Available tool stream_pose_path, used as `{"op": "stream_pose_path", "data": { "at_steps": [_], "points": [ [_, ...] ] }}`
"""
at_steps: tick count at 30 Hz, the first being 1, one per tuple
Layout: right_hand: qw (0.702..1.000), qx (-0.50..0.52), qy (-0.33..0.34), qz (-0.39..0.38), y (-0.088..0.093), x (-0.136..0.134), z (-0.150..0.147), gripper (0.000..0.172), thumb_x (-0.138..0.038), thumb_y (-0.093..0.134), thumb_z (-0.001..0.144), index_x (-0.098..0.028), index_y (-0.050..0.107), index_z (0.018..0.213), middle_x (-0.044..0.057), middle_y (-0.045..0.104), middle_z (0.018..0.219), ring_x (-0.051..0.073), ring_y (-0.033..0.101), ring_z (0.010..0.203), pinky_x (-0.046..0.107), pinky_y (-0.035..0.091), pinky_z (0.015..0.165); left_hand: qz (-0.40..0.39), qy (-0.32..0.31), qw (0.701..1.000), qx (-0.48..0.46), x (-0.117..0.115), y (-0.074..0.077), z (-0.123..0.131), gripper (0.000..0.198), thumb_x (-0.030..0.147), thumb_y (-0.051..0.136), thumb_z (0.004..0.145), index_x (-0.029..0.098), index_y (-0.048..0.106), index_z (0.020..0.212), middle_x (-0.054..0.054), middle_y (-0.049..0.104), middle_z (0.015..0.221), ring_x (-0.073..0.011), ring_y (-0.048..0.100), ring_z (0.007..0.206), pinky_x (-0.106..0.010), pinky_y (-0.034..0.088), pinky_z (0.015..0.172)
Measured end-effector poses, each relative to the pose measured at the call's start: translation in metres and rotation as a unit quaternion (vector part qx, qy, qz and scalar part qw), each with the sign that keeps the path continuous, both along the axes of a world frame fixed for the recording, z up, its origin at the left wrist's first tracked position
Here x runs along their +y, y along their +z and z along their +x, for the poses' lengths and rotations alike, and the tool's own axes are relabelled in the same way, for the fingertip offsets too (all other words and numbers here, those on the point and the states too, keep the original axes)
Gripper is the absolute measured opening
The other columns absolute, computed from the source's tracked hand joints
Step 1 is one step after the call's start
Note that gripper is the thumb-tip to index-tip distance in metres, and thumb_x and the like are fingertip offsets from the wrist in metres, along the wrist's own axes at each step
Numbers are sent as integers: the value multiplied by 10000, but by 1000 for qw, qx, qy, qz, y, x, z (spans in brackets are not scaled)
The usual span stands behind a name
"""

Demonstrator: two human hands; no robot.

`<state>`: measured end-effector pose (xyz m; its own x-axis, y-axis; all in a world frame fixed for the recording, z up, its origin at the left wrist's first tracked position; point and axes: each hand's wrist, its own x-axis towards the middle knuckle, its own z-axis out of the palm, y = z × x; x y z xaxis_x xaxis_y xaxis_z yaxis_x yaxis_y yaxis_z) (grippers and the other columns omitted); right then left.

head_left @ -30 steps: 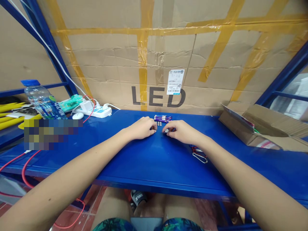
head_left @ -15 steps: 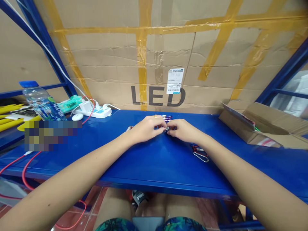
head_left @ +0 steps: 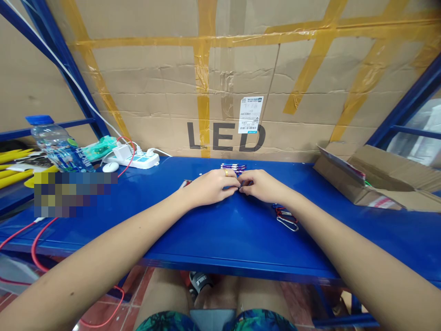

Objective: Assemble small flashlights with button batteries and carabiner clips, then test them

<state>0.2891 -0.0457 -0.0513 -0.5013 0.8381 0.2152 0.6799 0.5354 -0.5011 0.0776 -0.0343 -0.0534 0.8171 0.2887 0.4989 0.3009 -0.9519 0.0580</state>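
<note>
My left hand (head_left: 218, 187) and my right hand (head_left: 257, 185) meet over the middle of the blue table, thumbs and fingertips pinched together. Whatever lies between the fingertips is too small and too covered to name. Just behind the hands is a small row of blue, purple and silver sticks (head_left: 233, 167). Several carabiners (head_left: 287, 223), silver, red and blue, lie beneath my right forearm. Part of a small red and silver object (head_left: 186, 183) shows behind my left wrist.
A large taped cardboard box (head_left: 148, 92) stands along the back. An open carton (head_left: 358, 179) sits at the right. On the left are a water bottle (head_left: 58, 145), a white power strip (head_left: 139, 160) and a red cable (head_left: 36, 250). The table's front edge (head_left: 227, 271) runs above my knees.
The small round silver piece seen between my fingertips is now covered by them. My left hand has lowered slightly, showing more of the sticks behind it.
</note>
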Motion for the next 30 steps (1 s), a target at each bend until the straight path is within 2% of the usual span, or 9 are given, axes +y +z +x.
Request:
{"op": "stream_pose_path", "data": {
  "at_steps": [4,8,13,18,23,30],
  "points": [
    [999,20,-2,-29,1,-1,0,137,-147,575,759,-182,705,785,-3,680,708,172,614,699,272,435,677,-33,17,999,-13,-3,1,0,177,193,497,957,179,657,1033,-67,700,1046,-183,649,982,-343,511,909],
    [998,33,-5,-58,3,-3,-2,222,-124,563,763,-183,728,900,-5,690,727,170,633,698,273,463,697,-48,67,996,-29,-5,6,-2,153,226,518,945,182,628,1042,-53,695,1003,-185,635,953,-329,501,859],
    [997,37,-8,-67,3,-4,-3,237,-94,557,764,-182,731,898,9,718,801,163,649,720,278,489,746,3,132,984,116,5,12,-17,226,199,492,917,181,687,1029,-86,673,1015,-237,586,979,-387,437,900],
    [998,27,-15,-62,4,-4,-3,244,-95,568,774,-191,738,921,17,736,866,165,660,758,288,497,771,-6,141,973,184,16,8,-26,270,186,460,946,208,720,1018,-70,699,967,-234,548,919,-362,393,836],
    [998,18,-13,-56,4,-5,-4,257,-88,558,775,-192,738,925,21,737,860,169,661,758,290,495,763,-16,144,972,184,20,6,-20,246,125,472,923,183,711,933,-70,706,923,-227,559,890,-347,386,805],
    [999,9,-15,-43,4,-4,-3,241,-113,567,780,-197,739,926,17,730,845,173,651,772,289,478,759,-90,168,970,154,15,10,-19,106,122,538,876,170,623,835,-47,680,852,-205,591,830,-323,418,757]
  ]
}}
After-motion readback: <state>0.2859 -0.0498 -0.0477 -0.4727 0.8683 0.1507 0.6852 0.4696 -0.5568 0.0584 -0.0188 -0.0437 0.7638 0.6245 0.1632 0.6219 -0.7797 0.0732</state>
